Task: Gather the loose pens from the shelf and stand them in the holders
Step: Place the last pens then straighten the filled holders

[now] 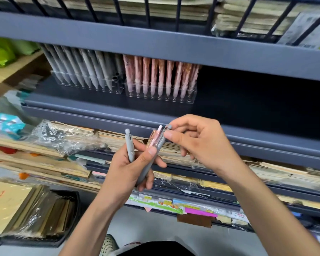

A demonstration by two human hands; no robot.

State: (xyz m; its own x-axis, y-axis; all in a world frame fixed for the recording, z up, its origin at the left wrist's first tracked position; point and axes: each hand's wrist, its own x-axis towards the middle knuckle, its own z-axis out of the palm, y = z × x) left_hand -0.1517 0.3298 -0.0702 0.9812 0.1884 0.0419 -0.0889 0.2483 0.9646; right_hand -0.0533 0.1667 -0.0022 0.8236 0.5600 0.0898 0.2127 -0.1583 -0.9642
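My left hand (131, 169) grips a small bunch of pens: one grey pen (129, 146) stands apart on the left, and a pink pen (156, 136) lies against another grey pen (151, 161). My right hand (194, 141) pinches the top ends of the pink and grey pair. On the dark shelf above stand two clear holders side by side: the left holder (89, 84) holds several grey pens, the right holder (161, 95) several pink pens.
The dark shelf (248, 100) stretches to the right of the holders. A grey shelf rail (118, 115) runs between my hands and the holders. Below lie stacked paper packs and plastic wrap (63, 135). A black tray of wrapped packs (39, 215) sits low left.
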